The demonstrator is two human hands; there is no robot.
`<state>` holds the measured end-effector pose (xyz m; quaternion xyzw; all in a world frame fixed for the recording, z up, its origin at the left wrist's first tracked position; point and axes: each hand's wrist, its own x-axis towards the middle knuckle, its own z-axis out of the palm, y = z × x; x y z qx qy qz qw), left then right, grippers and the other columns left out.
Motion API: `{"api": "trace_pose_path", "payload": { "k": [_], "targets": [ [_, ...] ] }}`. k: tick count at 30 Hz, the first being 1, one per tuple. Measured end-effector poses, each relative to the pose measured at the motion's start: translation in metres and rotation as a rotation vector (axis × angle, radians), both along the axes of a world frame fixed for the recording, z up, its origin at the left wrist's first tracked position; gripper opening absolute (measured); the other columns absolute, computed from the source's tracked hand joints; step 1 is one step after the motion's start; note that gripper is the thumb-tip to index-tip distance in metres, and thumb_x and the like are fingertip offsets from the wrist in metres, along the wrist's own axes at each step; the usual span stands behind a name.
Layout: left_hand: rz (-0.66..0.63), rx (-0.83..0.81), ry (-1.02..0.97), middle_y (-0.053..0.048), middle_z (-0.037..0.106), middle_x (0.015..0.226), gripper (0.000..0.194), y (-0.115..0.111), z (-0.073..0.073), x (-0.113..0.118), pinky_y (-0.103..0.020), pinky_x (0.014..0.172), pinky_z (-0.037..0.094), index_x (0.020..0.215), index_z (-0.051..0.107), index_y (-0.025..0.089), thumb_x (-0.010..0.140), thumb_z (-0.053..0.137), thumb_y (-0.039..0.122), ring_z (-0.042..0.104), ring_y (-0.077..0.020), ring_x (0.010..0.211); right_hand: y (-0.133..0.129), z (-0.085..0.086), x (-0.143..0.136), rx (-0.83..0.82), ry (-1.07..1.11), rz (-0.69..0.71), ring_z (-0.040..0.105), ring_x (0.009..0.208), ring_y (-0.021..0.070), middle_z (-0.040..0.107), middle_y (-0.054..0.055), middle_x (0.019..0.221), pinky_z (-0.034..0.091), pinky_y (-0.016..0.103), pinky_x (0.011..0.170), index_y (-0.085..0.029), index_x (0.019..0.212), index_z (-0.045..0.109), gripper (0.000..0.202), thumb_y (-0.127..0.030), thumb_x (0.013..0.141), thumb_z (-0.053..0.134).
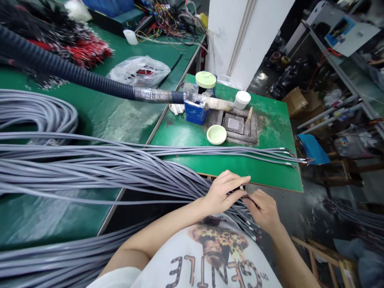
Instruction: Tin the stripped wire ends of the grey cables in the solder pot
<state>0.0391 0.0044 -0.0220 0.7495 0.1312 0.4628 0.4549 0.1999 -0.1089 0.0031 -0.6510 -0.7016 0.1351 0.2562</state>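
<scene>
In the head view my left hand (pixel 223 193) is closed near the table's front edge, its thumb and fingers pinching the end of a grey cable. Facing it, my right hand (pixel 263 209) has thumb and forefinger together at the tip of that cable; the fine wires there are too small to make out. Under my hands a thick bundle of grey cables (pixel 168 170) runs in from the left, and its stripped ends (pixel 250 230) hang by my shirt. Several separate grey cables (pixel 228 151) lie across the green table with their bared ends to the right.
A square solder pot (pixel 235 123) is set in the green table (pixel 270 176), with a pale green dish (pixel 216 135), a white cup (pixel 242 99) and a blue box (pixel 195 112) around it. A dark ribbed hose (pixel 90 80) crosses above the left table. Coiled cable (pixel 60 112) lies far left.
</scene>
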Motion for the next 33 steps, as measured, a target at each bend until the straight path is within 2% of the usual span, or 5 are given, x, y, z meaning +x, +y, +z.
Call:
{"api": "trace_pose_path", "payload": {
  "k": [8, 15, 19, 23, 33],
  "targets": [
    [0.167, 0.358, 0.648, -0.014, 0.063, 0.112, 0.032, 0.059, -0.012, 0.051, -0.042, 0.083, 0.039, 0.118, 0.059, 0.015, 0.089, 0.056, 0.026, 0.051, -0.0285, 0.106, -0.117, -0.010, 0.092, -0.313, -0.192, -0.913, 0.068, 0.063, 0.0294, 0.073, 0.007, 0.074, 0.050, 0.038, 0.055, -0.026, 0.092, 0.068, 0.040, -0.060, 0.073, 0.063],
    [0.196, 0.502, 0.800, -0.013, 0.060, 0.092, 0.013, 0.062, -0.002, 0.072, -0.039, 0.074, 0.035, 0.087, 0.062, 0.013, 0.089, 0.055, 0.024, 0.052, -0.0270, 0.092, -0.037, -0.028, 0.024, -0.473, 0.905, -0.432, 0.066, 0.059, 0.0188, 0.073, 0.010, 0.087, 0.053, 0.032, 0.052, -0.018, 0.109, 0.064, 0.042, -0.051, 0.086, 0.053],
    [0.125, 0.472, 0.684, -0.009, 0.059, 0.089, 0.019, 0.038, 0.014, 0.040, -0.036, 0.070, 0.035, 0.093, 0.060, 0.016, 0.094, 0.045, 0.028, 0.050, -0.0233, 0.086, 0.011, -0.024, 0.023, 0.094, 1.217, -0.628, 0.066, 0.062, 0.0160, 0.071, 0.012, 0.103, 0.048, 0.026, 0.046, -0.021, 0.119, 0.057, 0.043, -0.050, 0.089, 0.048],
    [-0.055, 0.373, 0.671, -0.007, 0.059, 0.084, 0.020, 0.015, 0.006, 0.007, -0.034, 0.068, 0.036, 0.092, 0.062, 0.017, 0.094, 0.046, 0.029, 0.050, -0.0208, 0.080, 0.026, 0.000, 0.034, 0.409, 1.009, -0.694, 0.062, 0.059, 0.0146, 0.071, 0.005, 0.075, 0.046, 0.025, 0.051, -0.018, 0.111, 0.062, 0.035, -0.043, 0.092, 0.047],
    [-0.006, -0.860, 0.118, -0.003, 0.066, 0.080, 0.023, 0.020, -0.006, -0.026, -0.024, 0.069, 0.044, 0.091, 0.068, 0.015, 0.081, 0.068, 0.036, 0.058, -0.0122, 0.072, 0.036, 0.009, -0.020, -0.254, 0.456, -0.142, 0.050, 0.043, 0.0087, 0.054, -0.005, 0.046, 0.038, 0.021, 0.048, -0.018, 0.086, 0.070, 0.023, -0.031, 0.091, 0.051]
  ]
}}
